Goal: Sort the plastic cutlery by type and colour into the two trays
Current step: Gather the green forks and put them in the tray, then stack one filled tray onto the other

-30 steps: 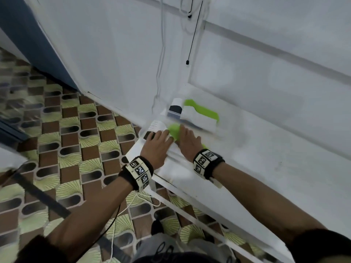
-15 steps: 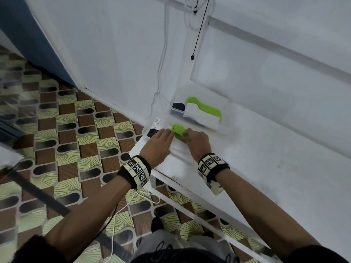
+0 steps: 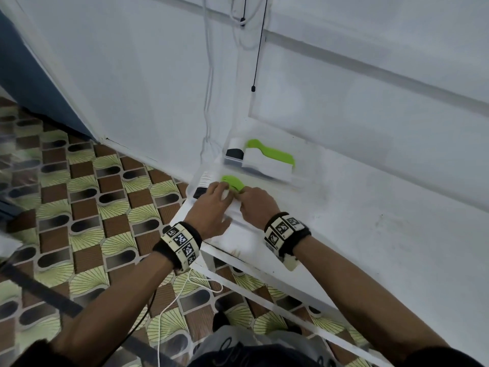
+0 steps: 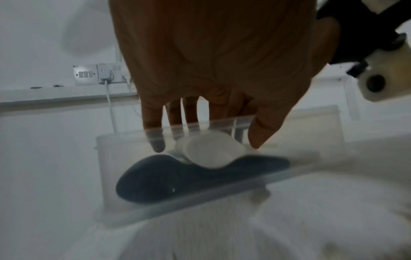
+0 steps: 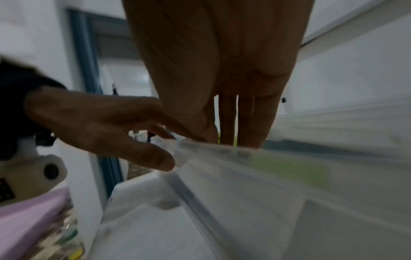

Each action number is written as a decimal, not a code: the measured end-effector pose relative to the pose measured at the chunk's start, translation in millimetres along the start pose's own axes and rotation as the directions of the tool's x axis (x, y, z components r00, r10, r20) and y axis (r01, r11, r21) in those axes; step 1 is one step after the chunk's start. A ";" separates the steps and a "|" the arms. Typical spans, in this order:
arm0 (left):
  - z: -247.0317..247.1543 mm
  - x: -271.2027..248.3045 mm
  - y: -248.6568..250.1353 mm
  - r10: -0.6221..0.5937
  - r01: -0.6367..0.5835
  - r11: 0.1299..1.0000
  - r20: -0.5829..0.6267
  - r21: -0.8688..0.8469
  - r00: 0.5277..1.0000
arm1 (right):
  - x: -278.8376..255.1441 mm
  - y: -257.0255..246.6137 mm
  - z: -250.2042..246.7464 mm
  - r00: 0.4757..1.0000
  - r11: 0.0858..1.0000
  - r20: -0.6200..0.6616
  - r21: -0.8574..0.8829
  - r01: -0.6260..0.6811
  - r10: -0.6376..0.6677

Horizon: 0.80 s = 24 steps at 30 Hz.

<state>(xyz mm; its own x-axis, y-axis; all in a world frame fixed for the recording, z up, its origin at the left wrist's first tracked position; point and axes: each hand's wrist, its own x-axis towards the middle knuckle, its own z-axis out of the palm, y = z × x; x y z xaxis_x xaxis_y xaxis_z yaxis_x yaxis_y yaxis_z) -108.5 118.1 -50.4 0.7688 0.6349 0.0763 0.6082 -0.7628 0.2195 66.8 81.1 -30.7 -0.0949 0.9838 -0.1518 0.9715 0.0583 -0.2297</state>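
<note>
Edging back along the near tray (image 4: 189, 202), left hand (image 3: 211, 207) and right hand (image 3: 258, 205) are uncovering the green spoon (image 3: 232, 182) lying inside. Straight left fingers (image 4: 153, 137) are straddling a white spoon (image 4: 209, 153), probably still arranging; whether either hand is pinching, I cannot tell.

Your left hand (image 3: 211, 207) and right hand (image 3: 256, 205) meet over the near tray (image 3: 195, 185). The right pinches a green spoon (image 3: 234, 182), whose bowl sticks out just past your fingertips, and your left fingers touch it. Beyond your fingers, the far tray (image 3: 299, 180) holds green, white and black cutlery (image 3: 267, 162).
</note>
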 end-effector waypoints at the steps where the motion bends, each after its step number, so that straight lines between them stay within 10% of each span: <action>1: -1.8 1.6 0.3 -0.001 0.001 1.000 0.001 0.019 1.000 | -4.2 4.4 -0.8 1.000 0.999 -0.018 0.039 -0.004 0.005; 6: -14.8 10.7 -8.7 0.003 -0.003 1.000 -0.009 -0.027 1.000 | -27.9 42.4 -0.6 0.881 0.951 -0.458 0.306 0.034 0.115; 10: -23.8 27.0 -22.4 0.020 -0.027 0.991 -0.059 -0.128 0.998 | -45.1 69.2 2.1 0.802 0.954 -0.564 0.300 -0.021 0.195; 17: -37.0 66.6 -80.5 -0.163 0.090 0.915 -0.157 -0.394 0.974 | -73.5 74.8 2.6 0.978 0.901 -0.060 0.404 -0.160 0.200; 21: -30.9 75.2 -122.1 -0.445 0.438 0.663 0.151 -0.607 0.883 | -69.0 77.7 12.5 0.988 0.898 -0.042 0.425 -0.117 0.148; 24: -19.2 66.7 -130.5 -0.428 0.596 0.424 0.429 -0.682 0.795 | -69.9 78.1 10.8 0.980 0.876 -0.084 0.467 -0.119 0.178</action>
<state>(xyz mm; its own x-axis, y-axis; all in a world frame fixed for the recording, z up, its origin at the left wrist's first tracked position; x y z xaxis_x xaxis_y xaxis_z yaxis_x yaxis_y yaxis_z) -140.3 262.4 -55.2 0.4357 0.7790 -0.4509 0.5818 0.1385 0.8015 146.9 15.0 -48.4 0.0982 0.9892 -0.1091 0.7614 -0.1453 -0.6318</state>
